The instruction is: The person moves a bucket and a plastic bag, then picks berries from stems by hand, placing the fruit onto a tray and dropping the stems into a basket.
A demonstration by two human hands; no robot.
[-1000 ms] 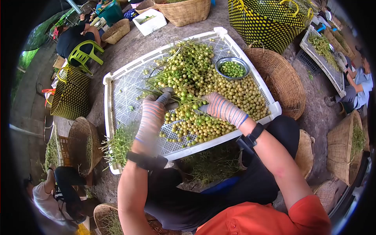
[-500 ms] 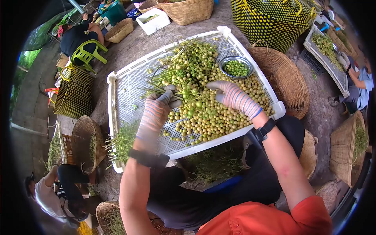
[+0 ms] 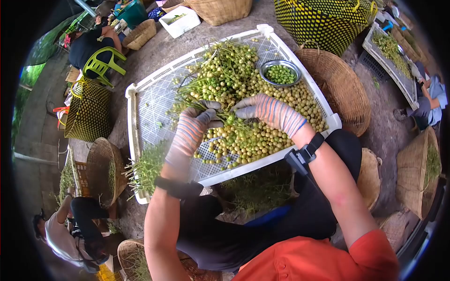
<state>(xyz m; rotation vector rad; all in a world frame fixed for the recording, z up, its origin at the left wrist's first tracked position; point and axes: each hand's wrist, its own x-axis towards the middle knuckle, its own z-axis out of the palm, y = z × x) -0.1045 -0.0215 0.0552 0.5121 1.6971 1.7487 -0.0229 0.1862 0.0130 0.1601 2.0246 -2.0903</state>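
Note:
My left hand, in a striped glove with grey fingertips, is closed on the stems of a fruit sprig. My right hand, gloved alike, has its fingers pinched on the other side of that sprig. Both hands are over a white mesh tray. Beyond them rises a heap of berry-laden sprigs. Loose round yellow-green berries cover the tray's near and right parts. At the far right of the tray, a metal bowl contains greener berries.
Bare stems hang over the tray's left edge. A wicker basket stands close on the right, with a black-and-yellow woven basket behind it. Other people work at left and right; one sits on a green chair.
My right hand has moved left and down to meet my left hand at the sprig, its fingers now pinched there. My left hand keeps hold of the stems. The view has shifted slightly.

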